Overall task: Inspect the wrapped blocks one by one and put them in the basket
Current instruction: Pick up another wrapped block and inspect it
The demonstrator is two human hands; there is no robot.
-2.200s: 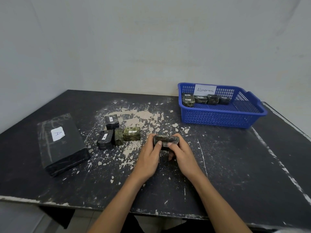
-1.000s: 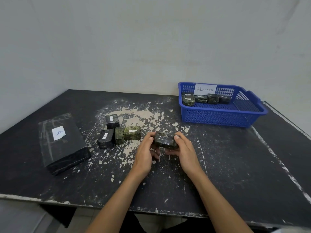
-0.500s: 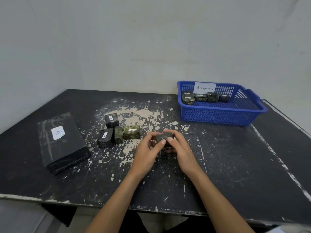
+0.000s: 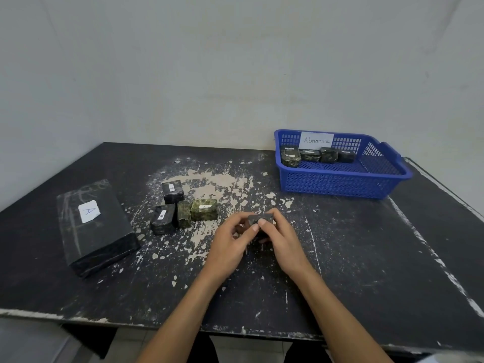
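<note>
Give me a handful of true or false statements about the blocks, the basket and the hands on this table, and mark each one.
1. Both hands hold one wrapped block. True: left hand and right hand grip it together.
2. The blue basket holds no blocks. False: four blocks line its far wall.
3. The basket's label reads "Abnormal". True.
4. Four small blocks wait left of the hands. True.
5. The large wrapped block sits inside the basket. False: it lies on the table's left side.
</note>
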